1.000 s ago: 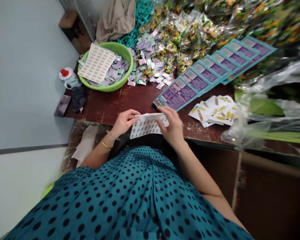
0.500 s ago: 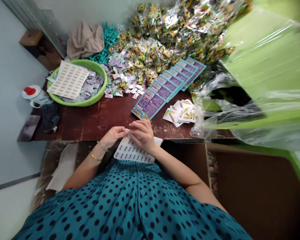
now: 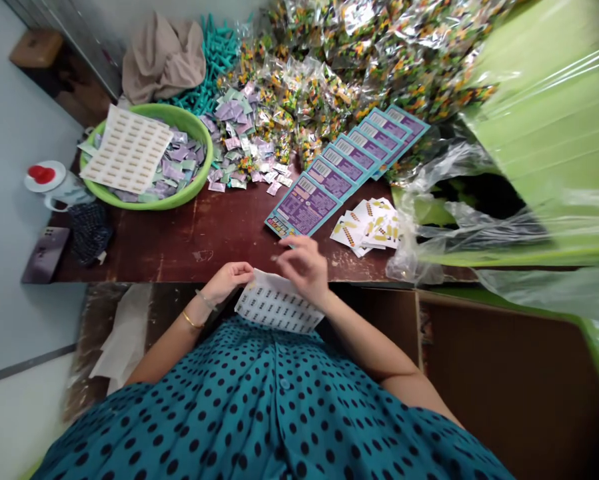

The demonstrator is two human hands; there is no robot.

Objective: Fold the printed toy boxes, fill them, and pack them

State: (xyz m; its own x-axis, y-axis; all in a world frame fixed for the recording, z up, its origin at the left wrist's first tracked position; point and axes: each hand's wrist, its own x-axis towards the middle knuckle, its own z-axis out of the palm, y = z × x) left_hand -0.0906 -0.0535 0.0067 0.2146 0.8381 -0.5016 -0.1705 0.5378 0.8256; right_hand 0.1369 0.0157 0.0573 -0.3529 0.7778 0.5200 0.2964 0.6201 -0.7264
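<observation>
A white sheet of small printed stickers point(image 3: 274, 308) lies tilted in my lap at the table's edge. My left hand point(image 3: 228, 280) pinches its upper left corner between thumb and fingers. Over the sheet's right part, my right hand point(image 3: 309, 270) is raised with thumb and forefinger drawn together. Whatever is at those fingertips is too small to make out. Just beyond it, a fanned row of purple and blue printed cards point(image 3: 310, 205) rests on the table. Beside them is a loose pile of white cards with yellow pictures point(image 3: 366, 225).
A green basin point(image 3: 199, 183) of small packets stands at the left, another sticker sheet point(image 3: 129, 150) across it. Many clear bags of coloured pieces point(image 3: 339, 87) fill the back. A mug point(image 3: 72, 190) and phone point(image 3: 46, 253) sit far left. An open carton point(image 3: 499, 360) is at lower right.
My right hand has lifted off the sheet and moved right, away from my left hand. The left hand still holds the sheet's corner. The camera view has shifted slightly.
</observation>
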